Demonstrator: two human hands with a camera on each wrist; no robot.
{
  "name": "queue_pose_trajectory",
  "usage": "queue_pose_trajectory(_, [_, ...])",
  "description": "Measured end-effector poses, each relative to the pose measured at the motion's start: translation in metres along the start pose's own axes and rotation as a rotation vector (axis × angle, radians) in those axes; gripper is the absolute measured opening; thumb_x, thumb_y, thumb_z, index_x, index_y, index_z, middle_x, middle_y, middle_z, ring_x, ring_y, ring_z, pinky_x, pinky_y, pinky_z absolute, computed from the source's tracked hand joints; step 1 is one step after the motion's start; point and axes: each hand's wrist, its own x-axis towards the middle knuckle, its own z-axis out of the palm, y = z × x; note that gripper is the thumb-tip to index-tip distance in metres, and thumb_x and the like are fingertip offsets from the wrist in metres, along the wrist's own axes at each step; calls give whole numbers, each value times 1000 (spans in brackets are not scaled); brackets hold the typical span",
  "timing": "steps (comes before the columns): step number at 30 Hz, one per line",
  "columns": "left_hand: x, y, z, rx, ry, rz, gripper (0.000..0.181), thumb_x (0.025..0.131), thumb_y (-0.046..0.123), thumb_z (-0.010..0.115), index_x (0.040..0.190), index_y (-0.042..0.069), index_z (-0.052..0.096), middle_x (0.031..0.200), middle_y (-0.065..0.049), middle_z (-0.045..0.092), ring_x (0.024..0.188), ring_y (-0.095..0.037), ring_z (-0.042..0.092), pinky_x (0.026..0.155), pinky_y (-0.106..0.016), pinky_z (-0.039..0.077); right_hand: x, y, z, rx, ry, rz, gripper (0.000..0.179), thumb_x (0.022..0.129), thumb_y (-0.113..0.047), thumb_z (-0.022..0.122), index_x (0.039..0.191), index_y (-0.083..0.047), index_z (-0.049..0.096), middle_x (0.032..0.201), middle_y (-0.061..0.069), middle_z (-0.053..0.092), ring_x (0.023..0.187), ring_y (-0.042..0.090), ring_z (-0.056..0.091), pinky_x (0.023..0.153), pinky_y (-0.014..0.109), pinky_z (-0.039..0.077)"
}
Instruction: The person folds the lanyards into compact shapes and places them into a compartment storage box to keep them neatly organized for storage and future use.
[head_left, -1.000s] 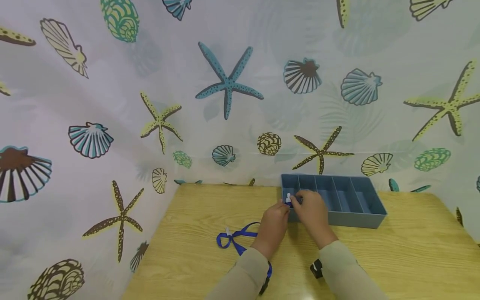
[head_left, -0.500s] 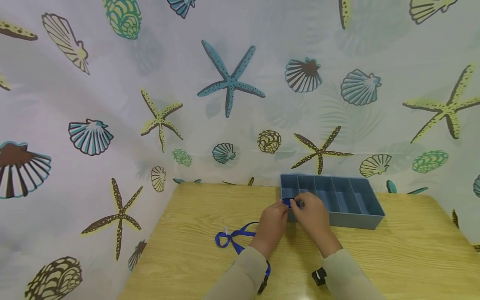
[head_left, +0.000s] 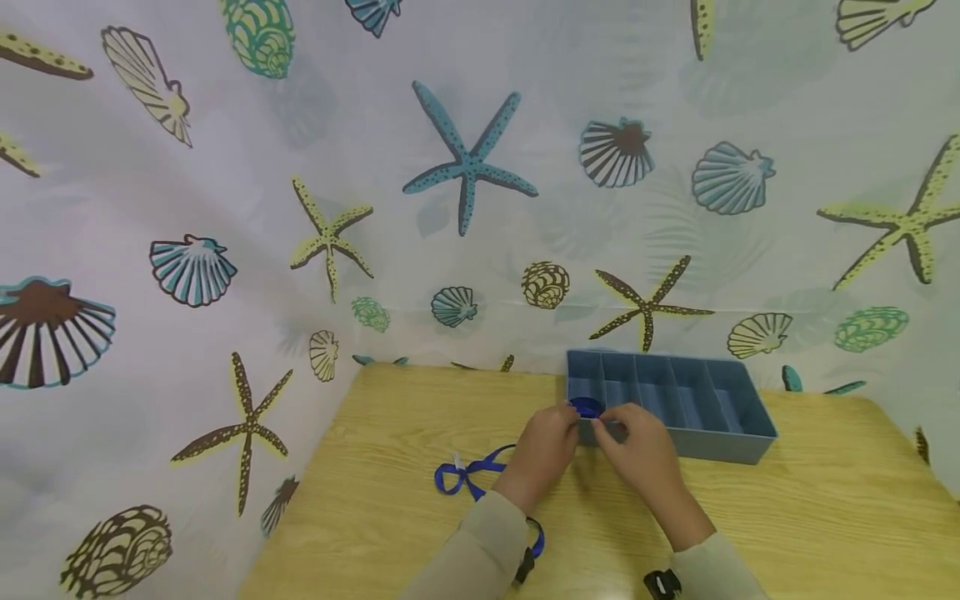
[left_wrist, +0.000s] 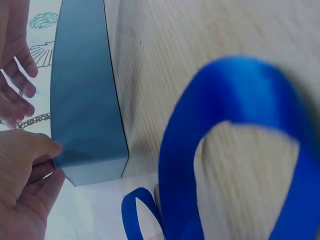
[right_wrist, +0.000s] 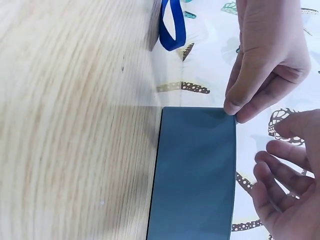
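Note:
A blue-grey compartment box point(head_left: 720, 444) stands on the table, and a coil of blue ribbon point(head_left: 587, 407) sits at the front of its leftmost compartment. My left hand point(head_left: 543, 446) is at the box's front left corner; the left wrist view shows its thumb and fingers pinching the rim of the box point(left_wrist: 87, 95). Just right of the coil, my right hand point(head_left: 637, 442) is at the front rim. Its fingers point(right_wrist: 280, 170) are loosely bent and hold nothing in the right wrist view. How the coil lies on the compartment floor is hidden by the front wall.
Another blue ribbon point(head_left: 480, 468), looped and with a small white tag, lies on the wooden table point(head_left: 397, 417) left of my left hand. Part of it shows beside the left sleeve. A shell-patterned cloth point(head_left: 510, 242) hangs behind and at the left.
Earlier, both hands held the blue ribbon piece with a white part over the leftmost compartment. The white part went out of sight, the ribbon is now down inside, and my right hand has drawn back rightward.

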Motion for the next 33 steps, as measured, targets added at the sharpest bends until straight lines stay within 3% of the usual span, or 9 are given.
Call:
queue_pose_trajectory(4, [-4, 1, -1, 8, 1, 16, 27, 106, 10, 66, 130, 1, 74, 137, -14, 72, 129, -24, 70, 104, -28, 59, -5, -1, -2, 33, -62, 28, 12, 97, -20, 78, 98, -8, 79, 97, 8, 77, 83, 23, 71, 74, 44, 62])
queue_pose_trajectory(10, [-14, 5, -19, -22, -8, 6, 27, 105, 15, 68, 128, 3, 75, 142, -16, 68, 127, -25, 70, 102, -28, 60, -11, -4, -4, 70, -104, 53, 10, 97, -20, 78, 99, -11, 79, 98, 4, 78, 83, 16, 70, 75, 40, 62])
queue_pose_trajectory(17, [-31, 5, -46, -133, -68, -39, 35, 104, 17, 70, 137, 3, 70, 140, -13, 71, 129, -24, 69, 106, -34, 59, -18, -5, -6, 94, -128, 85, 4, 96, -19, 80, 97, -15, 80, 97, -1, 78, 83, 10, 67, 74, 32, 60])
queue_pose_trajectory(23, [-47, 3, -61, -157, -111, -87, 34, 101, 18, 74, 132, 5, 72, 133, -11, 75, 119, -23, 74, 100, -35, 62, -24, -6, -10, 105, -131, 77, 5, 97, -20, 79, 96, -15, 80, 96, -2, 78, 82, 9, 67, 75, 35, 60])
queue_pose_trajectory(33, [-71, -22, -84, -311, -77, -184, 36, 102, 19, 73, 135, 3, 70, 138, -15, 70, 131, -34, 65, 108, -51, 57, -35, -6, -19, 175, -112, 138, 4, 97, -22, 80, 98, -18, 81, 96, -5, 78, 84, 10, 69, 72, 23, 57])
